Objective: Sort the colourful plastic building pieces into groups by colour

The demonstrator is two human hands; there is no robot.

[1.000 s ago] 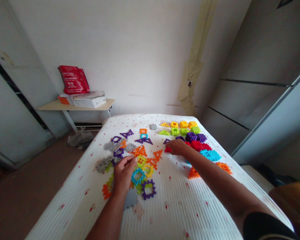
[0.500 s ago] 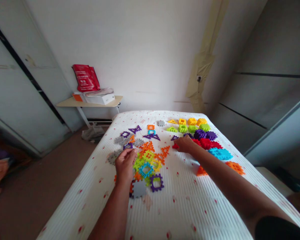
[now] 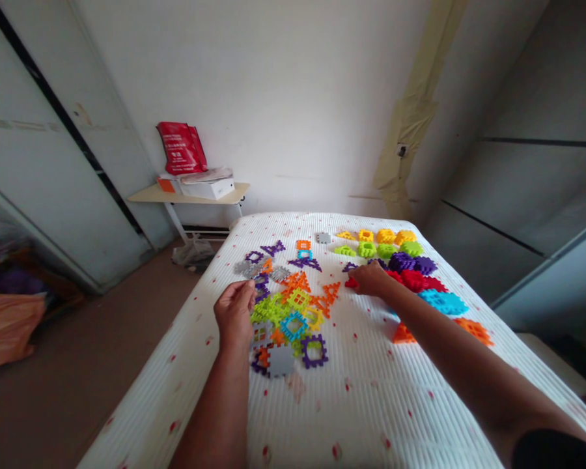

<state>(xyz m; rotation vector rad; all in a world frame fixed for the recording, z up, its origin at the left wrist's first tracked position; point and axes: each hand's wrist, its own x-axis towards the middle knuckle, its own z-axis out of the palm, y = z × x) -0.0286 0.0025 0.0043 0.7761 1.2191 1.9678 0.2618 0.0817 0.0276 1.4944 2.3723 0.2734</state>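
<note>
A white ribbed mattress (image 3: pixel 371 404) carries many flat interlocking plastic pieces. My left hand (image 3: pixel 234 312) is curled at the left edge of a mixed pile (image 3: pixel 295 309) of green, orange, blue and purple pieces, over the spot where grey pieces lay; they are hidden under its fingers. My right hand (image 3: pixel 371 280) reaches further back and pinches a small red piece (image 3: pixel 351 283) against the mattress, beside the red stack (image 3: pixel 417 281). A grey square (image 3: pixel 279 359) and a purple frame (image 3: pixel 315 352) lie nearest me.
Sorted stacks run along the right: yellow (image 3: pixel 385 236), green (image 3: pixel 376 249), purple (image 3: pixel 410 264), blue (image 3: pixel 444 303), orange (image 3: pixel 473 329). A side table (image 3: pixel 190 194) with a red bag (image 3: pixel 180 146) stands at the far wall. A plastic bag (image 3: pixel 193 253) lies on the floor.
My left hand slid left off the mixed pile onto the grey pieces, which no longer show. My right hand stayed on the red piece. The camera turned left.
</note>
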